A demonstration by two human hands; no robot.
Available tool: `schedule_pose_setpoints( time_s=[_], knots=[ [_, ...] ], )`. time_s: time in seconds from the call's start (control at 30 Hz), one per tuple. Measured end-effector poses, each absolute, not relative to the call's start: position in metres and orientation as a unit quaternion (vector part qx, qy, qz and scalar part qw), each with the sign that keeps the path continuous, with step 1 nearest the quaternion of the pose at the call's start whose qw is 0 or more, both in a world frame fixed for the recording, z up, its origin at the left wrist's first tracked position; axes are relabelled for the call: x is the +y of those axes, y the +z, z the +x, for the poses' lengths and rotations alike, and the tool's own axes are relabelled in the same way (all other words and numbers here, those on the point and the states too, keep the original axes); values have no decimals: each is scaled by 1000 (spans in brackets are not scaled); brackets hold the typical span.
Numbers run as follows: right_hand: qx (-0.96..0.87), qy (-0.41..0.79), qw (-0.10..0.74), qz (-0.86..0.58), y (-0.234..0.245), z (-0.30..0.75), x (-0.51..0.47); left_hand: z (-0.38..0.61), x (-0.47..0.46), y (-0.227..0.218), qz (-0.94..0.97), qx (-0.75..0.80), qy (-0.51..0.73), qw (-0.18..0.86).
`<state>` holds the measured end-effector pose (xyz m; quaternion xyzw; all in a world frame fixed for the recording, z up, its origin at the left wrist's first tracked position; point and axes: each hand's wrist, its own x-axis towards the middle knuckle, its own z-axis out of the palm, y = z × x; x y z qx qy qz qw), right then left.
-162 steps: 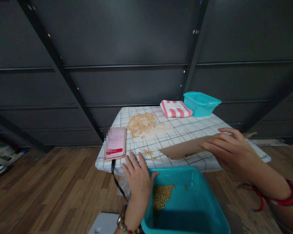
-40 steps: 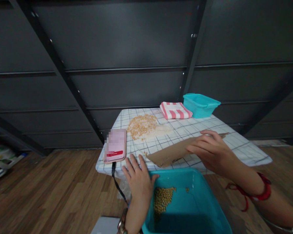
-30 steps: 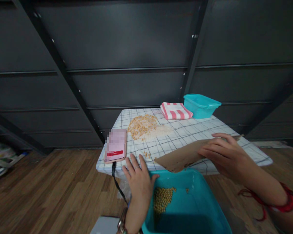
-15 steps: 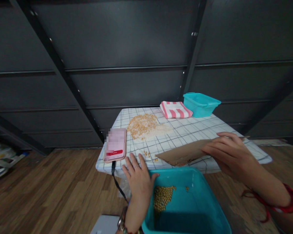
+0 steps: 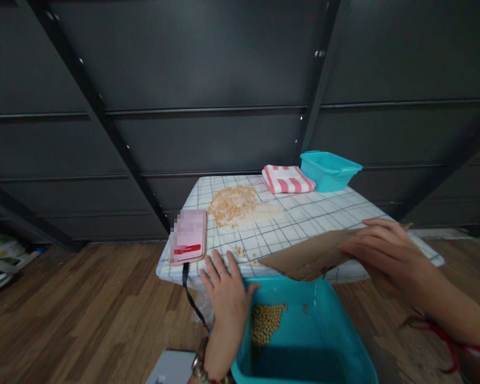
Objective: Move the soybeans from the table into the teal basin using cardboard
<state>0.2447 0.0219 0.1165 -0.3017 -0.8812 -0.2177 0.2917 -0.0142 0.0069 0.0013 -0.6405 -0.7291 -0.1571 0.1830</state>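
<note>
My right hand (image 5: 384, 250) grips a brown piece of cardboard (image 5: 308, 255), held tilted above the near edge of the table, its lower edge over the rim of a teal basin (image 5: 344, 325). Yellow soybeans (image 5: 266, 322) lie in the left part of that basin. My left hand (image 5: 228, 290) rests with fingers spread at the table's front edge, thumb over the basin's rim. A few loose soybeans (image 5: 240, 250) lie on the cloth just beyond my left fingers. Farther back sits a pile of soybeans (image 5: 232, 205), with pale rice-like grains (image 5: 264, 213) spread to its right.
A checked white cloth (image 5: 324, 213) covers the table. A phone (image 5: 190, 234) with a black strap lies at the left edge. A folded pink-striped towel (image 5: 288, 179) and a smaller teal basket (image 5: 330, 173) stand at the back right. A dark panelled wall (image 5: 208, 64) rises behind.
My right hand and the cardboard have shifted slightly to the right and toward me, and the cardboard's lower edge has dropped a little. My left hand stays in place.
</note>
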Motion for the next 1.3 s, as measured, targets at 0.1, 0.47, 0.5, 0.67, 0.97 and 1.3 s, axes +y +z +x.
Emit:
schedule_pose_setpoints(
  time_s=[0.1, 0.47, 0.5, 0.67, 0.97, 1.3],
  knots=[
    [-875, -218, 300, -311, 120, 244, 22, -14, 8, 1, -639, -730, -160, 180],
    [-883, -211, 285, -308, 115, 233, 27, -13, 6, 1, -639, -733, -153, 178],
    [-885, -214, 279, -306, 116, 232, 27, -13, 6, 1, -640, -731, -153, 180],
    [-894, -238, 249, -286, 123, 238, 26, -14, 7, 1, -642, -728, -157, 180],
    [-901, -234, 246, -270, 124, 247, 16, -14, 8, 0, -641, -726, -165, 186],
    [-897, -246, 254, -266, 117, 245, 21, -13, 9, 0, -641, -725, -152, 201]
  ],
)
